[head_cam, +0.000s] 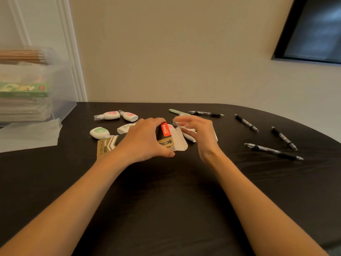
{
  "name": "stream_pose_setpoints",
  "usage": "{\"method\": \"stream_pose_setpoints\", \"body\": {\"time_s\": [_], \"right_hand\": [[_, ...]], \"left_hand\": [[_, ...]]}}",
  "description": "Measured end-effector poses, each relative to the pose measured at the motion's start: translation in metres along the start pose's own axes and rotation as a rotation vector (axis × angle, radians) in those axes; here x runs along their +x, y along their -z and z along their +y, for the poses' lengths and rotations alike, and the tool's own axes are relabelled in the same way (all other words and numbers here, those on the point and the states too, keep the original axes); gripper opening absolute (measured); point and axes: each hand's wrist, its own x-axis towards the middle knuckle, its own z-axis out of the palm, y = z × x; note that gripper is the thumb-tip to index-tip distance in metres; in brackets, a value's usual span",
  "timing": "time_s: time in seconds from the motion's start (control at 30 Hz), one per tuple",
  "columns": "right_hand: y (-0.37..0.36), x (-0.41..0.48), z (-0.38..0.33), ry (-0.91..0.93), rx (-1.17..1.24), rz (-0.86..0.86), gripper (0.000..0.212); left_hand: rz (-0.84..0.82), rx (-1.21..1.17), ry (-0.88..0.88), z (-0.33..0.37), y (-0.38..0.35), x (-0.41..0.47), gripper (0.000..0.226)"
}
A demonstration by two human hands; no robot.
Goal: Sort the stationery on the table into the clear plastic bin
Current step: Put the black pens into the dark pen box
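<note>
My left hand (144, 141) grips a gold and black cardboard box (106, 145) with a red label near its open end, where a white flap (180, 143) sticks out. My right hand (199, 132) hovers at that open end and pinches a small clear and white correction tape (178, 124). Several more correction tapes lie on the black table (166, 200): two pink ones (112, 115) (130, 116), a green one (98, 133) and a white one (123, 128). The clear plastic bin (60, 89) stands at the far left and holds a green box (24, 89) and stacked items.
Several black pens lie to the right (246, 122) (284, 138) (273, 151) (206, 113). A pale green pen (178, 112) lies behind my right hand. A clear lid or sheet (29, 135) lies in front of the bin. A dark screen (313, 30) hangs on the wall.
</note>
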Motion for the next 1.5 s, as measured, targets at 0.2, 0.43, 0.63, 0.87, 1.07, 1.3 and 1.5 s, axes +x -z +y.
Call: {"method": "stream_pose_setpoints", "body": {"time_s": [0.2, 0.43, 0.63, 0.87, 1.07, 1.3, 1.5], "right_hand": [[0.053, 0.003, 0.019, -0.031, -0.378, 0.322, 0.027], [0.137, -0.012, 0.039, -0.281, -1.226, 0.423, 0.043], [0.159, -0.013, 0.046, -0.349, -1.251, 0.304, 0.025], [0.151, -0.017, 0.040, -0.272, -1.232, 0.224, 0.020], [0.136, -0.018, 0.032, -0.029, -1.237, 0.101, 0.020], [0.109, -0.017, 0.022, 0.038, -0.717, 0.273, 0.015], [0.063, -0.014, -0.005, -0.164, 0.144, 0.207, 0.013]], "left_hand": [[0.087, 0.071, -0.047, 0.037, -0.017, 0.010, 0.093], [0.050, 0.184, -0.122, 0.083, -0.047, 0.030, 0.095], [0.026, 0.208, -0.109, 0.110, -0.064, 0.041, 0.094], [0.029, 0.220, -0.080, 0.125, -0.073, 0.046, 0.093], [0.039, 0.247, -0.058, 0.123, -0.069, 0.049, 0.093], [0.069, 0.272, 0.003, 0.092, -0.045, 0.040, 0.094], [0.092, 0.280, 0.084, 0.049, -0.014, 0.026, 0.094]]}}
